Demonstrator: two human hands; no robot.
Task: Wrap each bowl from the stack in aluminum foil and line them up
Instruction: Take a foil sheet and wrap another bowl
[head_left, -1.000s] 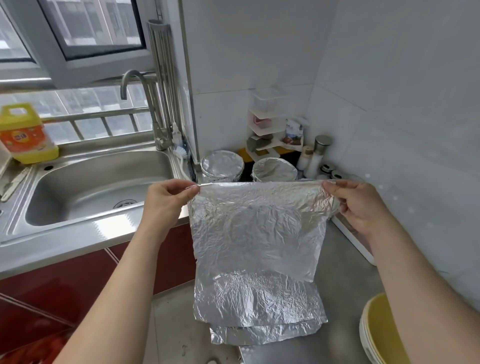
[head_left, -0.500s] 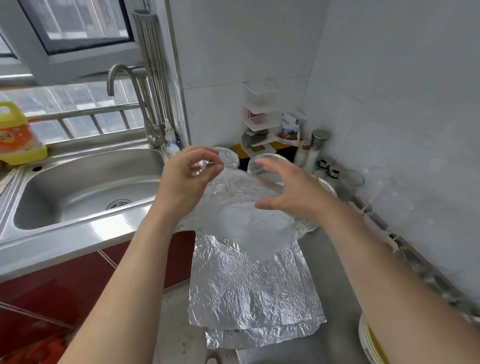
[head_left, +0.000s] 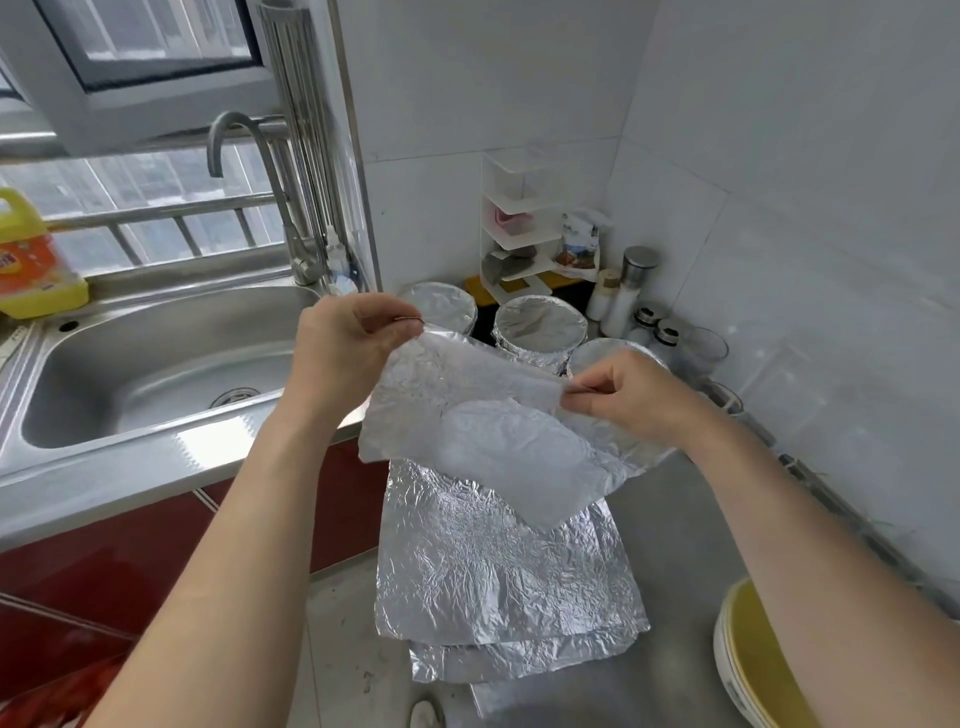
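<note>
A crinkled foil sheet (head_left: 483, 436) hangs in the air over the counter. My left hand (head_left: 348, 348) pinches its far left corner and my right hand (head_left: 628, 395) pinches its right edge. Below it lie several more foil sheets (head_left: 498, 571) in a flat pile. Three foil-wrapped bowls stand in a row at the back: one (head_left: 441, 306) on the left, one (head_left: 540, 325) in the middle, and one (head_left: 597, 353) partly hidden behind my right hand. A stack of yellow bowls (head_left: 748, 670) sits at the lower right, cut off by my right arm.
A steel sink (head_left: 156, 358) with a tap (head_left: 244, 156) is on the left, a yellow detergent bottle (head_left: 31, 260) behind it. A white corner rack (head_left: 519, 234), jars and shakers (head_left: 623, 291) crowd the back right corner. Tiled walls close the right side.
The sheet was held taut and upright by its top corners, then tilted flatter and slack. My right hand let go briefly and now pinches the right edge again; the camera moved closer.
</note>
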